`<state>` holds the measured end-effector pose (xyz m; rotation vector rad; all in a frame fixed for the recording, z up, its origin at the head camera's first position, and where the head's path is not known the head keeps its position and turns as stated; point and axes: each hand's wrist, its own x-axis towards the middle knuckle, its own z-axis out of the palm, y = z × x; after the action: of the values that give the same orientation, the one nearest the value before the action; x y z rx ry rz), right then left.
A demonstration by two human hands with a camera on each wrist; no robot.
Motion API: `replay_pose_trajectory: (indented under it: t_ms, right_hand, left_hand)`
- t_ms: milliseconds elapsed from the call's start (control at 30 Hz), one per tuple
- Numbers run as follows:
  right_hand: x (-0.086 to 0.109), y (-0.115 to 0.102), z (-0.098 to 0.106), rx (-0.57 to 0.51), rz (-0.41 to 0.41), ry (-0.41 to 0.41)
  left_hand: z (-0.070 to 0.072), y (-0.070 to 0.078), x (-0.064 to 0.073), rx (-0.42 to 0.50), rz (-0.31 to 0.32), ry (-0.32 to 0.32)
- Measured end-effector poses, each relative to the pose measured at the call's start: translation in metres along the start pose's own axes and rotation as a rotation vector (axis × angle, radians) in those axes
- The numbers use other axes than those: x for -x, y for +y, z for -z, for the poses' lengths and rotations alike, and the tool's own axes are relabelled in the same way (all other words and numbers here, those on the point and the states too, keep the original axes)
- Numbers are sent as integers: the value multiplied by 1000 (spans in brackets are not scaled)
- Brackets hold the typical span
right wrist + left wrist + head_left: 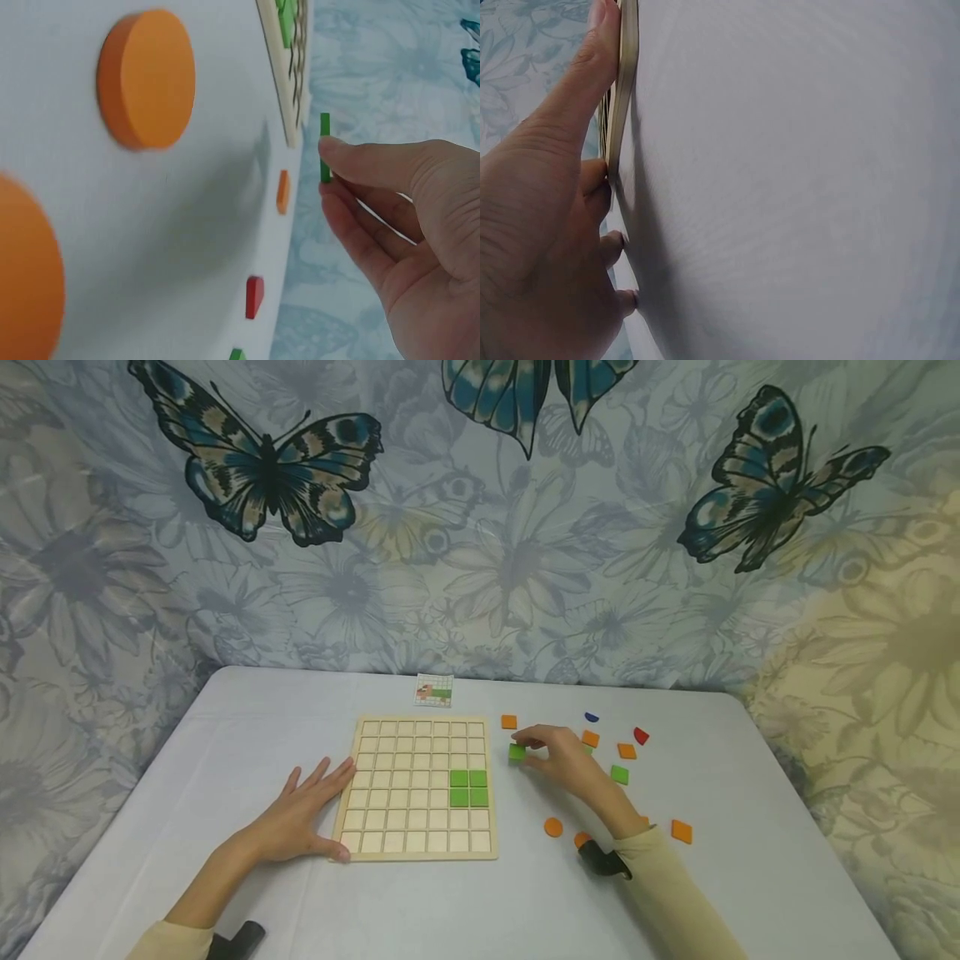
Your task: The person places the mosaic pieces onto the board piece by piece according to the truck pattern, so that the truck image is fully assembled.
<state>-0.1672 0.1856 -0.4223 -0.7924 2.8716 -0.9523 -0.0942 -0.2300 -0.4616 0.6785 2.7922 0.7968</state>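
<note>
A wooden grid board [405, 785] lies on the table, with several green square tiles [468, 788] filling a block of cells at its right side. My left hand [303, 818] rests at the board's left edge, fingers spread and thumb on the near corner. In the left wrist view the thumb [592, 67] lies along the board's rim [626, 67]. Just right of the board, my right hand [562, 764] pinches a green square tile [517, 752] between thumb and fingers. The right wrist view shows that tile [325, 148] edge-on, raised above the table.
Right of the board lie orange squares [682, 832], orange discs [553, 827], another green square [619, 774], a red piece [641, 736] and a blue piece [592, 717]. A small pattern card [433, 691] lies behind the board, near the patterned backdrop [525, 568].
</note>
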Motion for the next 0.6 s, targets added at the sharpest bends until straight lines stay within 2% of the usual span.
replay_pose_trajectory:
  t_ms: [300, 600]
  right_hand:
    - [-4, -10, -9, -15, 50, 15]
    - [-9, -23, -17, -27, 40, -13]
  left_hand:
    - [3, 1, 0, 0, -7, 2]
    - [0, -1, 2, -8, -17, 13]
